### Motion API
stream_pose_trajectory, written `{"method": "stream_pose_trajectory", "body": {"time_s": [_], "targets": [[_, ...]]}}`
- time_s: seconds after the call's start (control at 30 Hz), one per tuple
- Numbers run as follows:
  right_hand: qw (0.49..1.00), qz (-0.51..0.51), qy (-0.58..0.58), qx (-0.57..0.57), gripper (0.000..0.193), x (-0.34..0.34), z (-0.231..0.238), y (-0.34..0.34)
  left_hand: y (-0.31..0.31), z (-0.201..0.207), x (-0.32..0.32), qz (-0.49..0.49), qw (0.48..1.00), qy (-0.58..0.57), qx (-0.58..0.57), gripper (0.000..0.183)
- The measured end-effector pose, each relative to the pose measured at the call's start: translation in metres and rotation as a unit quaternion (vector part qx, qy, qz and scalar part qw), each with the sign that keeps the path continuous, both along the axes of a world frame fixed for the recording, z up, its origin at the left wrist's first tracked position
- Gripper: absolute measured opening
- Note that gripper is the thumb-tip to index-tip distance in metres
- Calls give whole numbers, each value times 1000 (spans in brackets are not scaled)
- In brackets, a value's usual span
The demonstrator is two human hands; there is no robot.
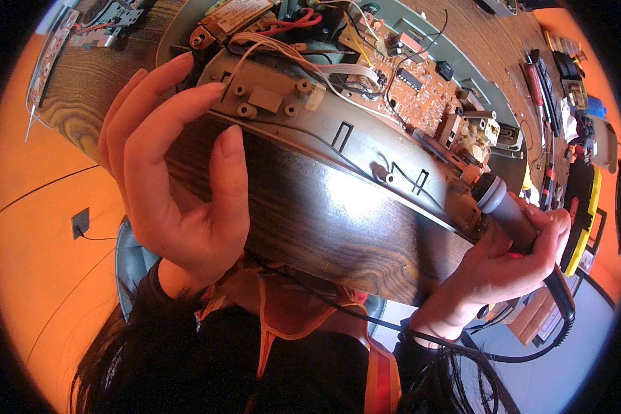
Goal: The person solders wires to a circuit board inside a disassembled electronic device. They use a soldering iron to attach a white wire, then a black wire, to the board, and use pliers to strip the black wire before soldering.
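A grey plastic housing (310,141) of an opened electronic device lies on the table, with a brown circuit board (431,103) inside it. My right hand (493,265) is wrapped round the grey handle of a soldering iron (509,215). Its metal shaft points up and left over the housing, toward the board's near edge; whether the tip touches anything I cannot tell. My left hand (179,172) is raised at the housing's left end, fingers curved and apart, holding nothing. Its index fingertip is at the rim, beside a bundle of pale wires (259,43).
A metal transformer (234,17) sits in the housing's far left. The iron's black cord (517,359) loops past my right wrist. On the wooden table (324,238), another wired part (103,27) lies far left; screwdrivers (533,83) and a yellow-edged black case (585,217) are at right.
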State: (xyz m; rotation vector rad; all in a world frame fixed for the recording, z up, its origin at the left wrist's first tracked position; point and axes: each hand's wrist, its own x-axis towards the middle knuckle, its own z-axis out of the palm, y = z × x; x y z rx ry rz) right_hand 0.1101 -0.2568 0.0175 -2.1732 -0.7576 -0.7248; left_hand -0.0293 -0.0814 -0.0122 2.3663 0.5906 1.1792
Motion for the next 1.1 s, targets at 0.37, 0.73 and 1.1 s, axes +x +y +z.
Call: {"method": "stream_pose_trajectory", "body": {"time_s": [0.37, 0.73, 1.1], "targets": [[982, -50, 123, 132, 23, -3, 4, 7, 3, -3, -1, -24, 1000, -14, -7, 26], [995, -17, 63, 77, 20, 2, 2, -1, 4, 0, -3, -14, 1000, 14, 11, 25], [972, -42, 166, 163, 11, -2, 7, -1, 5, 12, -2, -43, 998, 35, 42, 20]]}}
